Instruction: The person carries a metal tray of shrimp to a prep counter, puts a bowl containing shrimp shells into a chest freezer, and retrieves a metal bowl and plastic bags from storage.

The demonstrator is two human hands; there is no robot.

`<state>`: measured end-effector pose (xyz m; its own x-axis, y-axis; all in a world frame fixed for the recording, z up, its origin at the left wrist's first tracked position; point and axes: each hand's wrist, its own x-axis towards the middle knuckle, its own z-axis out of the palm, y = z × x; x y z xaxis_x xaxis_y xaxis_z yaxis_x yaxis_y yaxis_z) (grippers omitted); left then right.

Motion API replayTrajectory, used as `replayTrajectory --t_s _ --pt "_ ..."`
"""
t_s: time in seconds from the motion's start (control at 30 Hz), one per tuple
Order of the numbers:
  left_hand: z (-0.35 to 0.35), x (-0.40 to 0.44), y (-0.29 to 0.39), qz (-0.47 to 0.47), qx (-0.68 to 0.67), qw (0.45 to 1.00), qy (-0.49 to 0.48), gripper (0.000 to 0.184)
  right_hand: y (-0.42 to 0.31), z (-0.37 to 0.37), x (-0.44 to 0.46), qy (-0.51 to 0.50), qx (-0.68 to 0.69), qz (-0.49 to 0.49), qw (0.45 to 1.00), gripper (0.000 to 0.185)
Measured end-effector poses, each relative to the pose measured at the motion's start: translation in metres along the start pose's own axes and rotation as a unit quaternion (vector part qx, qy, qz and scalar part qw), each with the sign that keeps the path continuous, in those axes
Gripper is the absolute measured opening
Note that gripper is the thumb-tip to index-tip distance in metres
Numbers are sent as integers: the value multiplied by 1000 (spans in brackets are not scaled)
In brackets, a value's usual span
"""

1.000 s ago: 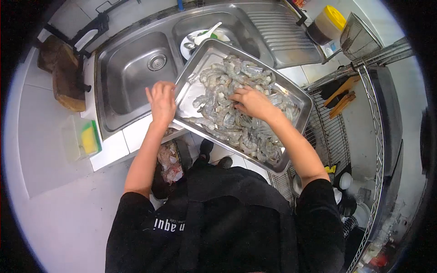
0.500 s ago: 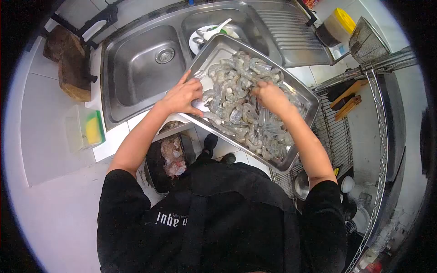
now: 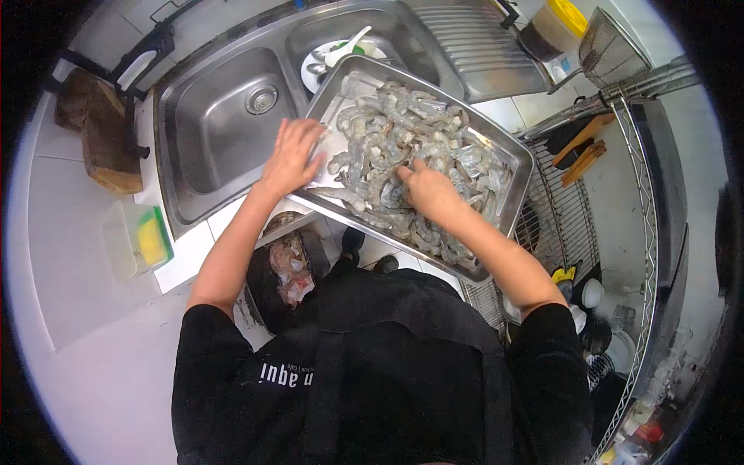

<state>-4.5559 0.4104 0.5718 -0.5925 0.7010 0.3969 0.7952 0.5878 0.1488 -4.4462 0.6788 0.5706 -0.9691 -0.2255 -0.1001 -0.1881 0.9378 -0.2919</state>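
A rectangular metal tray (image 3: 518, 159) sits tilted across the sink edge, heaped with raw grey shrimp (image 3: 380, 143). At its left corner is my left hand (image 3: 291, 159), fingers apart over the rim and holding nothing visible. My right hand (image 3: 434, 192) reaches into the middle of the pile, its fingers closed on shrimp; the fingertips are partly hidden among them. One shrimp (image 3: 339, 193) lies along the near left side of the tray, close to my left hand.
The double sink (image 3: 225, 132) lies behind, with a plate of utensils (image 3: 312, 62) in one basin. At left are wooden boards (image 3: 110, 147) and a plastic container with a sponge (image 3: 151, 239). A wire rack (image 3: 570, 225) stands right. Below is a dark tray of scraps (image 3: 260, 287).
My left hand has lifted from the shrimp toward the tray's left rim, its fingers spreading. My right hand has moved nearer, deeper into the pile. The view has shifted slightly.
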Motion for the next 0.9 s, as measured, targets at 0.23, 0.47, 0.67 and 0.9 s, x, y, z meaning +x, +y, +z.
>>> replayTrajectory --t_s 0.23,0.47,0.67,0.9 --pt "19 20 32 -84 -47 994 61 44 47 -79 35 -103 216 43 970 32" --pt "28 17 32 -74 -49 994 70 43 83 -51 -6 -54 7 9 998 45" --pt "11 20 38 -92 -79 989 84 40 81 -17 -41 -100 1 43 994 37" --pt "25 40 79 -94 -65 991 68 38 111 -78 -9 -237 103 81 963 35"
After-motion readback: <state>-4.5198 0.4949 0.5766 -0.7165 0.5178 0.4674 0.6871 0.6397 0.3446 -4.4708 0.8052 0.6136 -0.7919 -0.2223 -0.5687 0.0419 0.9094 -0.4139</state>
